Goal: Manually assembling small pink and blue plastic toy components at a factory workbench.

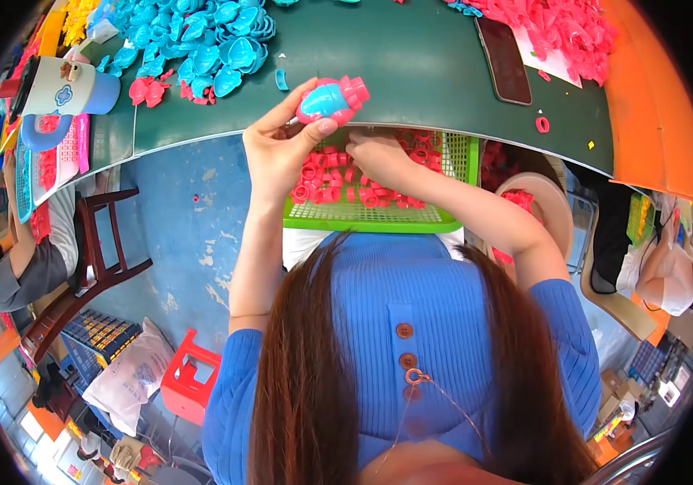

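Green tabletop spreads before me, above a blue floor. My left hand pinches a pink-and-blue toy between thumb and fingers, held up over the table's near edge. Just below it, my right hand reaches into a green basket of small pink parts; its fingertips are hidden, so I cannot tell whether they grip anything. Beyond the toy, to the left, lie blue shells; on the right, a phone beside a pink heap. To my left stands a red stool.
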### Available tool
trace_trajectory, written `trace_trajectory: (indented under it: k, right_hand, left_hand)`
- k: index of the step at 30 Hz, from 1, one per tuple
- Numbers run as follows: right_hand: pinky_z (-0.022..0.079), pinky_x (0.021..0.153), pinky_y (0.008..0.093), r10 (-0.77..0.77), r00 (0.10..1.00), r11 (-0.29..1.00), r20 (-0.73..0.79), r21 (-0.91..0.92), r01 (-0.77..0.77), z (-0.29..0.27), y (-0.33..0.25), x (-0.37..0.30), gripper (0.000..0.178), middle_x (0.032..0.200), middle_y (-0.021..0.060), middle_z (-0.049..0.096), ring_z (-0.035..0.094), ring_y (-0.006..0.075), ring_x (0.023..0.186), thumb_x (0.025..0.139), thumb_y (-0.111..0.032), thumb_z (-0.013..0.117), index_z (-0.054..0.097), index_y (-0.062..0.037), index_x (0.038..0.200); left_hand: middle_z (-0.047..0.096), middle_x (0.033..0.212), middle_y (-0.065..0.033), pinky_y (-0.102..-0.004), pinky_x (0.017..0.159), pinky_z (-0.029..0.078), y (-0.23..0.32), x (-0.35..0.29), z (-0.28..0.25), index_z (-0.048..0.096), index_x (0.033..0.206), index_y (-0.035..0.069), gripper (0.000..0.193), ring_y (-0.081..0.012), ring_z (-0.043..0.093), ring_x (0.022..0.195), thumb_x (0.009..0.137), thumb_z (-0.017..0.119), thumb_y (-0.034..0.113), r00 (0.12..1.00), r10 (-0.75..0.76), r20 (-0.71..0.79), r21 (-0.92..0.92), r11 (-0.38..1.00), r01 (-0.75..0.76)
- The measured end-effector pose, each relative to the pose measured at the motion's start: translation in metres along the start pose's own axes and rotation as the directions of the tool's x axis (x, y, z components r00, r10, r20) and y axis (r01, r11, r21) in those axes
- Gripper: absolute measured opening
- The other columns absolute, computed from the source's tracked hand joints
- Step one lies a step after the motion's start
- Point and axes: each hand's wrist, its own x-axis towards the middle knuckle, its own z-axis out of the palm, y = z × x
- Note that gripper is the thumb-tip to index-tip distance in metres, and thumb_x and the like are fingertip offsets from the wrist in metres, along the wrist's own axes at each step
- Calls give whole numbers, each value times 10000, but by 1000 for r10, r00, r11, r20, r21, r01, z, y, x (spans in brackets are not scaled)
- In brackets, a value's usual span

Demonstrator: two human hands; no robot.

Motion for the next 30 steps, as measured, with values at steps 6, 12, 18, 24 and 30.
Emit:
trace_trajectory:
  k: [6, 12, 18, 24, 30]
  right_hand:
    - [488, 690, 418, 30, 993, 993, 117, 113, -44, -38, -11, -4, 60, 795, 168, 581, 588, 345, 761, 690, -5, 565, 594, 29, 730]
    - [517, 618, 244, 482, 862, 388, -155, 920, -51, -146, -39, -8, 165, 802, 82, 649, 612, 122, 671, 837, 26, 550, 648, 41, 970]
    - [540, 664, 237, 471, 873, 415, -129, 905, -90, -160, -35, -10, 204, 861, 91, 645, 628, 128, 754, 851, 21, 529, 636, 46, 1023]
    - [502, 760, 245, 276, 950, 352, -143, 935, 38, -169, -30, -13, 207, 932, 66, 607, 601, 117, 855, 836, -16, 603, 652, 5, 1036]
    - [493, 785, 258, 272, 946, 314, -179, 945, 88, -161, -16, -17, 230, 966, 82, 599, 599, 137, 871, 751, 24, 687, 667, 8, 980]
  left_hand:
    - [611, 1078, -113, -275, 841, 493, -1, -3, -6, 525, 1203, -54, 527, -132, 593, 936, 721, 733, 1, 999, -34, -2, 3, 999, 34]
    - [612, 1083, -117, -272, 811, 509, 4, -7, 7, 519, 1213, -48, 551, -136, 605, 908, 704, 730, -32, 997, -50, 66, -90, 994, 55]
    - [619, 1079, -104, -255, 805, 502, 6, -4, 24, 529, 1210, -32, 546, -126, 602, 911, 707, 741, -4, 993, -59, 103, -43, 997, 64]
    - [615, 1089, -108, -264, 825, 497, 8, -7, 24, 522, 1215, -36, 549, -133, 599, 932, 714, 742, 12, 993, -53, 108, -50, 997, 59]
    - [608, 1102, -120, -275, 826, 504, 4, -11, 33, 509, 1219, -50, 548, -142, 605, 927, 720, 731, 1, 994, -37, 107, -93, 995, 47]
